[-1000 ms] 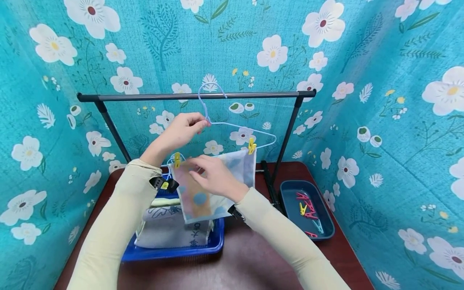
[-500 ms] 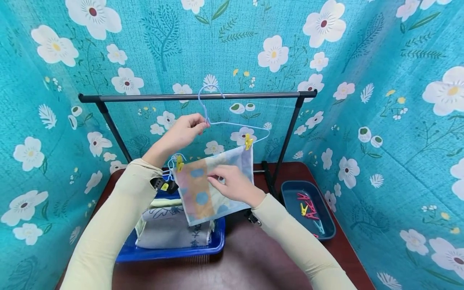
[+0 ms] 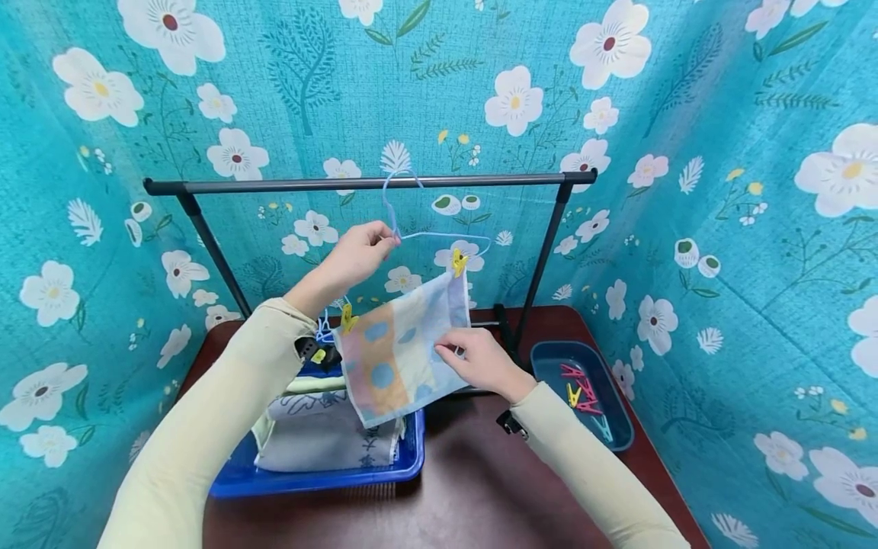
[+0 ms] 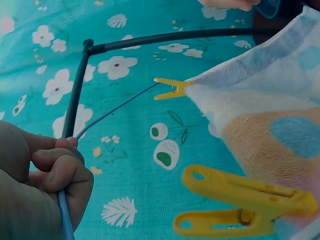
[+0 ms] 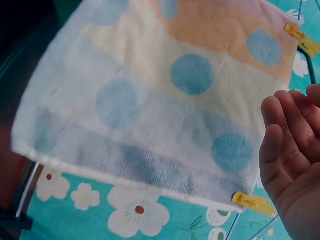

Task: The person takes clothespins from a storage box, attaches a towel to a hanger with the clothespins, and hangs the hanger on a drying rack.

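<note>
My left hand (image 3: 360,252) pinches a light-blue wire hanger (image 3: 446,235) just below its hook. The hook is level with the rail of a black rack; whether it rests there I cannot tell. From the hanger a small pastel towel (image 3: 401,351) with blue dots hangs at a slant. One yellow clothespin (image 3: 459,263) clips its right corner and another yellow clothespin (image 3: 348,317) its left. In front of the towel's right part is my right hand (image 3: 483,358), fingers loosely bent. The right wrist view shows this hand (image 5: 295,150) beside the towel, holding nothing.
The black rack's rail (image 3: 274,185) spans the back of the dark red table (image 3: 473,480). A blue basket (image 3: 315,482) at left contains folded cloths and blue hangers. At right, a dark tray (image 3: 617,381) has several loose clothespins. Flowered curtains (image 3: 741,305) surround everything.
My right hand has moved right and slightly down, away from the left clothespin. The hanger and towel have turned, the right end swinging inward; the left hand keeps its grip.
</note>
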{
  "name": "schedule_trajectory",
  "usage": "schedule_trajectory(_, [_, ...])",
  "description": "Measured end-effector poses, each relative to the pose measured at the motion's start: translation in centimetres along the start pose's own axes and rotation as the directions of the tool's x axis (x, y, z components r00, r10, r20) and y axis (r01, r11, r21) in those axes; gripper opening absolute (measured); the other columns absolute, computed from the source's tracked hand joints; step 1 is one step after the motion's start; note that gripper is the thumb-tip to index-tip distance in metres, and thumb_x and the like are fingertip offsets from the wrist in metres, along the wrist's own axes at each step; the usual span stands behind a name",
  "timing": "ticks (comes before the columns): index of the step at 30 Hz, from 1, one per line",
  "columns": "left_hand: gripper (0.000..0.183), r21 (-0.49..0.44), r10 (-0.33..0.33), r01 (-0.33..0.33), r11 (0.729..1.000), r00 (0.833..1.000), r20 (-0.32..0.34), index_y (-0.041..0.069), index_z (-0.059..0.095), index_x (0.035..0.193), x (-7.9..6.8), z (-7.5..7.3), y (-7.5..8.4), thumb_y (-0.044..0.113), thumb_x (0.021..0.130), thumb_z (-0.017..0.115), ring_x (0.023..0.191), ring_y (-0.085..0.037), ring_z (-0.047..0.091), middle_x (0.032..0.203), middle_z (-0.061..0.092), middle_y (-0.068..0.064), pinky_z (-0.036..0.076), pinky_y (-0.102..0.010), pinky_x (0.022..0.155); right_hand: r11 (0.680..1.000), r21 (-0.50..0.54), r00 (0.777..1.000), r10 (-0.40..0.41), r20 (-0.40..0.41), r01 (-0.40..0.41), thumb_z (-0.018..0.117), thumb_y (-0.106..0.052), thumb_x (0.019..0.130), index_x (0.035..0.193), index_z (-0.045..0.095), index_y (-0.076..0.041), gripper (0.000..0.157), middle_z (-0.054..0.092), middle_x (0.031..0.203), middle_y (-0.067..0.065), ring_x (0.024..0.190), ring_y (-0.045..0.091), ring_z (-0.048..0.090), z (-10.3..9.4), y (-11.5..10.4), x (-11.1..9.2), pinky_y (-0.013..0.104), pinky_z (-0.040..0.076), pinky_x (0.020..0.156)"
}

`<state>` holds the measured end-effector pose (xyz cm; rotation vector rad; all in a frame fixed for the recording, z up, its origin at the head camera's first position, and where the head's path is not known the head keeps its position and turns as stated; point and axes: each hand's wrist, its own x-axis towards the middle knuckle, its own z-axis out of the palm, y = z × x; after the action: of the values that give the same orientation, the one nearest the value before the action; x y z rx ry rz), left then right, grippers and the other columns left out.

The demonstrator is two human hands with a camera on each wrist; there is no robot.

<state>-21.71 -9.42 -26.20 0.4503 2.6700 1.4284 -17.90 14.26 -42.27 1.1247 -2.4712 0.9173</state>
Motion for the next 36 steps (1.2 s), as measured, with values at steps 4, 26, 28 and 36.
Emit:
schedule_trajectory(4, [0.021,-0.022,-0.037,0.038,0.999,0.999,0.027,0.006,0.055,0.106,0.2,0.4,0.1,0.022,0.103,0.041,0.056,-0.017,0.031,0.08,0.045,-0.007,0.031,-0.03,0.054,1.0,-0.002,1.0,0.02,-0.007,-0.02,0.059,-0.019,0.095,0.093,0.072,-0.018,0.013,0.063,0.082,-0.012,0.072,-0.001,0.056,-0.3,0.8,-0.8,0.022,0.049,0.064])
schedule_trajectory(26, [0.026,-0.274,-0.124,0.138,0.952,0.99,0.068,0.003,0.054,0.115,0.2,2.3,1.1,0.016,0.104,0.036,0.063,-0.015,0.033,0.094,0.05,-0.008,0.031,-0.025,0.058,0.959,-0.085,0.958,0.261,-0.119,-0.271,0.059,-0.02,0.094,0.099,0.071,-0.014,0.014,0.066,0.095,-0.001,0.081,0.011,0.06,-2.9,5.7,-1.4,0.033,0.05,0.071])
schedule_trajectory(28, [0.025,-0.277,-0.118,0.134,0.952,0.99,0.074,0.003,0.054,0.114,0.0,2.5,1.3,0.016,0.104,0.036,0.062,-0.015,0.034,0.095,0.05,-0.008,0.031,-0.025,0.057,0.96,-0.097,0.952,0.243,-0.189,-0.264,0.058,-0.019,0.095,0.105,0.07,-0.01,0.018,0.064,0.098,0.002,0.08,0.016,0.059,-3.9,5.5,0.3,0.035,0.048,0.07])
schedule_trajectory(36, [0.026,-0.327,-0.112,0.135,0.935,0.99,0.089,0.003,0.055,0.116,-0.3,3.2,1.8,0.015,0.104,0.036,0.056,-0.014,0.03,0.08,0.046,-0.007,0.028,-0.024,0.052,0.959,-0.173,0.927,0.156,-0.34,-0.225,0.058,-0.018,0.095,0.125,0.056,-0.002,0.035,0.053,0.119,0.016,0.105,0.029,0.05,-7.2,3.6,6.6,0.043,0.042,0.086])
